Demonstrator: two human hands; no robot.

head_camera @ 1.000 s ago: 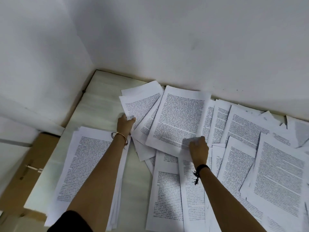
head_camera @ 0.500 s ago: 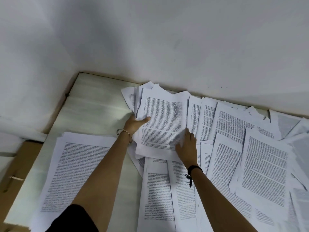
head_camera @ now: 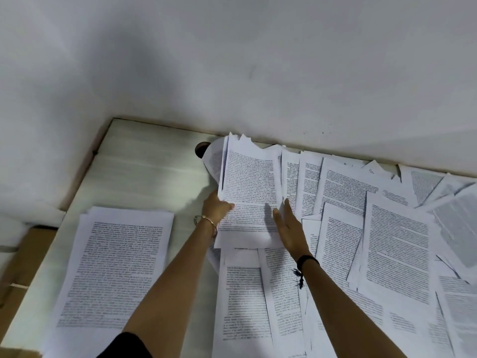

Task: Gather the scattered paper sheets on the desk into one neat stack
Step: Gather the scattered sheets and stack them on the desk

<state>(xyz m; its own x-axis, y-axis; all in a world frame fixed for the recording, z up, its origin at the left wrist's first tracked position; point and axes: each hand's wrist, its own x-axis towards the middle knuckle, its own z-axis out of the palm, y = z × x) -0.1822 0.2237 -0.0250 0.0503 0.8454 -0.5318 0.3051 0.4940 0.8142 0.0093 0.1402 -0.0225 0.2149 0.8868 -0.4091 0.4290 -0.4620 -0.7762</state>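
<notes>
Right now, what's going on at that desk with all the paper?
A person is gathering paper on a pale desk. The left hand grips the left edge of a bunch of printed white paper sheets near the back wall, and the right hand presses straight fingers against the bunch's right side. A fairly even stack of printed sheets lies at the desk's left. Many loose sheets lie overlapping across the right, not yet gathered.
</notes>
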